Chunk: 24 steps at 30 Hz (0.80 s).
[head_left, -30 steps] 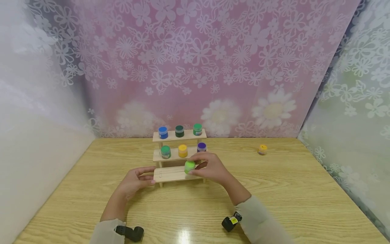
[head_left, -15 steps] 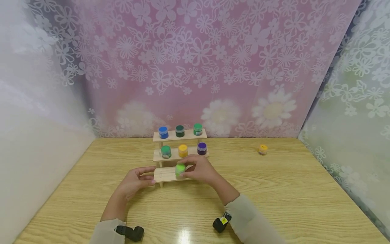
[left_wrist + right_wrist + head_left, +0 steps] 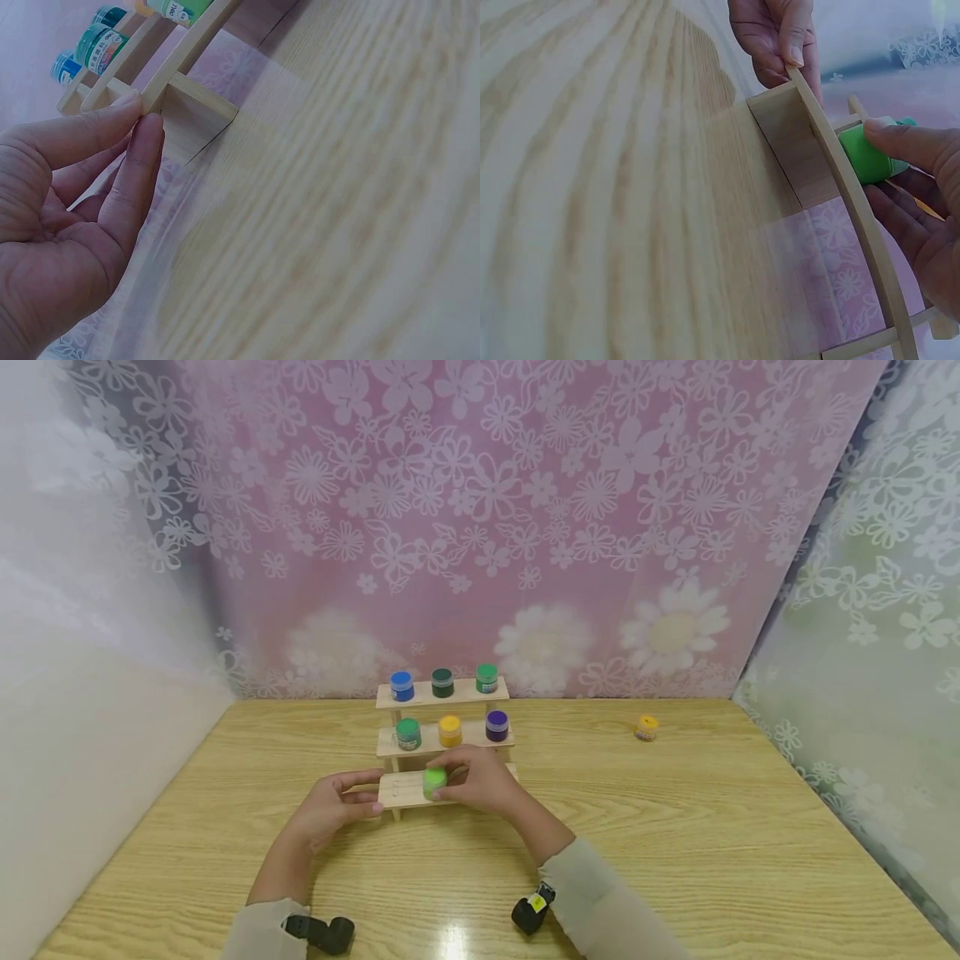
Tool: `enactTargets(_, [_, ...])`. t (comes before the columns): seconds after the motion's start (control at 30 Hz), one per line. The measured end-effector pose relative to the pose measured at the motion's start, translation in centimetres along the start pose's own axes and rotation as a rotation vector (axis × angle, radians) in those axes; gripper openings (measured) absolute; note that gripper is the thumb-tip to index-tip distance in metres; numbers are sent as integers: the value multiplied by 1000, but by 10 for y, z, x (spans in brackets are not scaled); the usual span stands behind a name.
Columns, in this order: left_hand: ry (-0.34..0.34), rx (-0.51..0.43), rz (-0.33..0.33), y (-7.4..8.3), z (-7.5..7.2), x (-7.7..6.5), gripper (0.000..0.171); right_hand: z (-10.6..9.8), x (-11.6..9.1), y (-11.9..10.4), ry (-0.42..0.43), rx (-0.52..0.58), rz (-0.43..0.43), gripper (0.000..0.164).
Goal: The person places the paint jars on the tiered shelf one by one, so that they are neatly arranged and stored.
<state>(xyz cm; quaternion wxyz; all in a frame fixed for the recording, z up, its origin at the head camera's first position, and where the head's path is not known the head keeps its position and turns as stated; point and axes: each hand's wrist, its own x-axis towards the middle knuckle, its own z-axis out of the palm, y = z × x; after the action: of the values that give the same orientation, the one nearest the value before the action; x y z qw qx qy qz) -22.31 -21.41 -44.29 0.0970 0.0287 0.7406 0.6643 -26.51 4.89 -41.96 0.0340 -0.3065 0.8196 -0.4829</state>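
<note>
A three-tier wooden rack (image 3: 403, 790) stands on the table. My left hand (image 3: 330, 808) holds the left end of its lowest tier, thumb and fingertip at the board's end in the left wrist view. Between the thumb and fingers of my right hand (image 3: 483, 782) is a small light green paint jar (image 3: 434, 784), upright at about the middle of that lowest tier. In the right wrist view the jar (image 3: 865, 155) sits at the board, its far side partly covered by my thumb.
The middle tier bears a green jar (image 3: 408, 734), a yellow jar (image 3: 450, 732) and a purple jar (image 3: 497, 727). Blue (image 3: 402, 687), dark green (image 3: 442, 682) and green (image 3: 487, 678) jars stand on the top tier. Another yellow jar (image 3: 647, 728) is on the table at right.
My right hand has moved left along the lowest tier with the light green paint jar, from its right part to about the middle. The left hand has stayed in place.
</note>
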Motion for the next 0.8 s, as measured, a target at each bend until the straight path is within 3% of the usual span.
enactTargets(0.23, [4,-4,-6,-1,0,0,58,1,-1,0,11,-21,2,36])
enactTargets(0.63, [-25,-15,6,-1,-3,0,60,-6,-8,1,74,85,-74,36])
enactTargets(0.8, [-26,-14,7,-1,-3,1,60,-19,-22,-26,71,179,-58,34])
